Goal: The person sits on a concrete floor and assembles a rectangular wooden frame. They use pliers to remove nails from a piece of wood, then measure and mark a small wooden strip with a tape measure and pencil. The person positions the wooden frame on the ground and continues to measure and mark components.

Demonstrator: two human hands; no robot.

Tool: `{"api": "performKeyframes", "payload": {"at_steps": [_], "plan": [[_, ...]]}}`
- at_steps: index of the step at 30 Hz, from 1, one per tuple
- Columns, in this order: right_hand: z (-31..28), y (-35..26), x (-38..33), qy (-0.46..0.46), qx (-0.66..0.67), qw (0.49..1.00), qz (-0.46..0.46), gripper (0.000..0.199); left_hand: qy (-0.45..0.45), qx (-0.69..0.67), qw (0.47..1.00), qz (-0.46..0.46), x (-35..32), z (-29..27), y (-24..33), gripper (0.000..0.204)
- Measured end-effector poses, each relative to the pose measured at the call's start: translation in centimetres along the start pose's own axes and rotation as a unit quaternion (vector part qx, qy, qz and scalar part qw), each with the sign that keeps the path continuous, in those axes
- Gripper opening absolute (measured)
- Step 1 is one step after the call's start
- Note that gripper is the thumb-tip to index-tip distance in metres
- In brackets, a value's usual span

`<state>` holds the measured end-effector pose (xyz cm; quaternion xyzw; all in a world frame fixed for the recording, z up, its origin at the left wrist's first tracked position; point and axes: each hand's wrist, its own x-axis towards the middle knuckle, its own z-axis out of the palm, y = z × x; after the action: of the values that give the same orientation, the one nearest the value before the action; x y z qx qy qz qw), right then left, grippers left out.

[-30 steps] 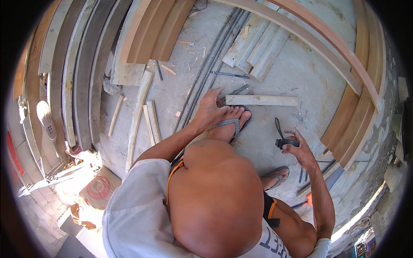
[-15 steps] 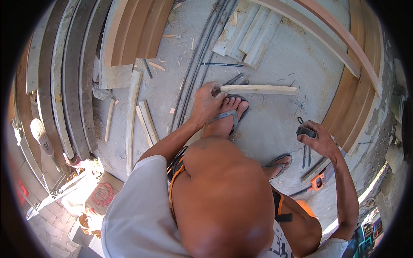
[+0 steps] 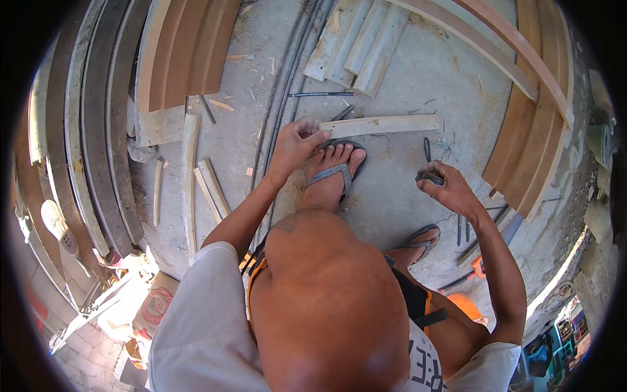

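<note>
My left hand [image 3: 297,144] grips the left end of a pale wooden strip [image 3: 382,125] that lies flat on the concrete floor. My left foot in a grey sandal [image 3: 333,173] rests just below that end, its toes touching the strip. My right hand [image 3: 450,191] is closed on a dark hand tool [image 3: 428,175], held a little below the strip's right end and apart from it. My head and shoulders hide the floor nearer to me.
Curved wooden mouldings lie stacked at the left [image 3: 176,59] and along the right [image 3: 529,104]. Grey strips [image 3: 362,39] lie at the top, a thin dark rod [image 3: 320,95] below them. Short wood offcuts [image 3: 209,186], an orange-handled tool [image 3: 477,269] and a printed sack [image 3: 153,304] are nearby.
The view has shifted a little. Both hands keep their holds, the left on the strip's end and the right on the dark tool.
</note>
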<state>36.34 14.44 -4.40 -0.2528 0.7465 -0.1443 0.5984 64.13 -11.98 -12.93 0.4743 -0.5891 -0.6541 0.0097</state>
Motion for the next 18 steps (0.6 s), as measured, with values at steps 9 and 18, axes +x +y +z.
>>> {"api": "performKeyframes", "payload": {"at_steps": [9, 18], "plan": [[-0.6, -2.6, 1.3, 0.007, -0.108, 0.994, -0.004, 0.081, -0.045, -0.318, 0.917, -0.237, 0.3, -0.8, -1.7, 0.032], [1.3, -3.2, 4.6, 0.105, -0.176, 0.973, -0.110, 0.089, -0.012, -0.358, 0.881, -0.308, 0.1, -0.2, -1.7, 0.031]]}}
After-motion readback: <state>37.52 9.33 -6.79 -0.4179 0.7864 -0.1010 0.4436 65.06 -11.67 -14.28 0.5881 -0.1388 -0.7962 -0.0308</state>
